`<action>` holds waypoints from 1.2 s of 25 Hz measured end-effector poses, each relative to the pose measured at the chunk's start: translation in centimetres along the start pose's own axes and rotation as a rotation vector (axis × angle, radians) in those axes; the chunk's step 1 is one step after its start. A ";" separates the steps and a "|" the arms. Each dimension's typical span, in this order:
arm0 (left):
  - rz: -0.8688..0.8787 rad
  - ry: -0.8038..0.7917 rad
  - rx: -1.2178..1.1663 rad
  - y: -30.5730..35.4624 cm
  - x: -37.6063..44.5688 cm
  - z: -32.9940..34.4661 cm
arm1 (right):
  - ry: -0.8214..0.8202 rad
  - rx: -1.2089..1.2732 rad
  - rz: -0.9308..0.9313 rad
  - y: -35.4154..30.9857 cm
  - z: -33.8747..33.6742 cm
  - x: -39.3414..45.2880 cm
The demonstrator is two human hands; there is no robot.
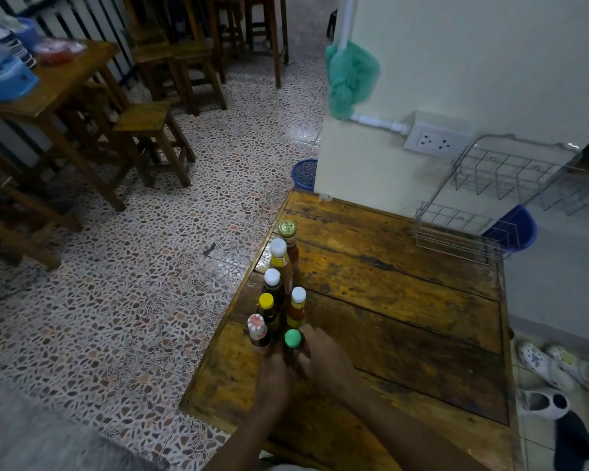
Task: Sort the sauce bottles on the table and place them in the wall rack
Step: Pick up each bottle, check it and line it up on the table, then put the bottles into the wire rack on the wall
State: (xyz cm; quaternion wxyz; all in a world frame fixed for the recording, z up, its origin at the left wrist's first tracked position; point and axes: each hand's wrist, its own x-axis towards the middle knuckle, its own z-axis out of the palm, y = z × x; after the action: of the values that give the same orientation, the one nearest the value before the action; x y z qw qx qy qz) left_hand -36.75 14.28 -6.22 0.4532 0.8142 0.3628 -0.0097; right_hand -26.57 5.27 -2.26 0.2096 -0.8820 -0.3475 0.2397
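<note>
1. At the worktop's (405,300) near-left edge, we are clasping the upright green-capped bottle (292,338) with both hands — left grip (274,379), right grip (323,360).
2. We are judging the wall rack (510,171) lies far right — right hand nearer.

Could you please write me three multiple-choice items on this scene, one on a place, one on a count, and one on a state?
1. Where do the sauce bottles stand on the table?
A. Near its left edge
B. Against the wall
C. At its right edge

2. How many bottle caps show?
A. Three
B. Seven
C. Ten

3. The wall rack is:
A. Full
B. Half full
C. Empty

Key: 1 A, they cluster along the left edge. 2 B, seven caps are visible. 3 C, no bottle sits in its wire baskets, while both hands close around the green-capped bottle.
</note>
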 end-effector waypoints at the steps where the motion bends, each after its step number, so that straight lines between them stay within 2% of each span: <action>1: -0.004 -0.003 0.012 0.0 0.0 0.0 | -0.006 0.006 0.003 0.0 0.0 -0.1; 10: -0.011 -0.065 0.049 -0.7 -0.3 -0.1 | -0.054 0.006 -0.038 0.7 -1.1 -0.3; 13: -0.032 -0.163 0.102 -2.3 -0.4 -1.7 | -0.047 -0.011 -0.039 1.9 -4.7 0.4; 15: -0.056 -0.209 0.208 -4.2 -0.3 -4.3 | 0.013 -0.048 -0.012 2.7 -8.1 2.0; 16: -0.092 -0.166 0.269 -4.9 0.0 -6.1 | 0.048 -0.056 -0.002 2.8 -9.7 3.0; 18: -0.171 0.040 0.343 -5.6 1.9 -10.4 | 0.104 -0.050 -0.006 2.5 -12.5 5.5; 20: -0.161 0.212 0.310 -4.4 5.4 -14.4 | 0.128 -0.057 -0.041 1.4 -14.5 8.2; 22: -0.081 0.234 0.225 -1.3 9.5 -17.3 | 0.144 -0.084 -0.119 -0.2 -15.6 11.2; 26: 0.111 0.051 0.089 4.9 16.7 -17.7 | 0.101 -0.169 -0.230 -2.8 -16.0 16.5; 30: 0.206 -0.194 0.115 8.0 21.8 -15.5 | 0.001 -0.209 -0.263 -2.9 -15.0 20.0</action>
State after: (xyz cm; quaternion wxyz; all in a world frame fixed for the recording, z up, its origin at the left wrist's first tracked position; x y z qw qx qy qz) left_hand -20.80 35.92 1.25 0.4375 0.8669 0.2307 -0.0625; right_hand -6.65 18.46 5.77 0.1463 -0.8458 -0.4831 0.1724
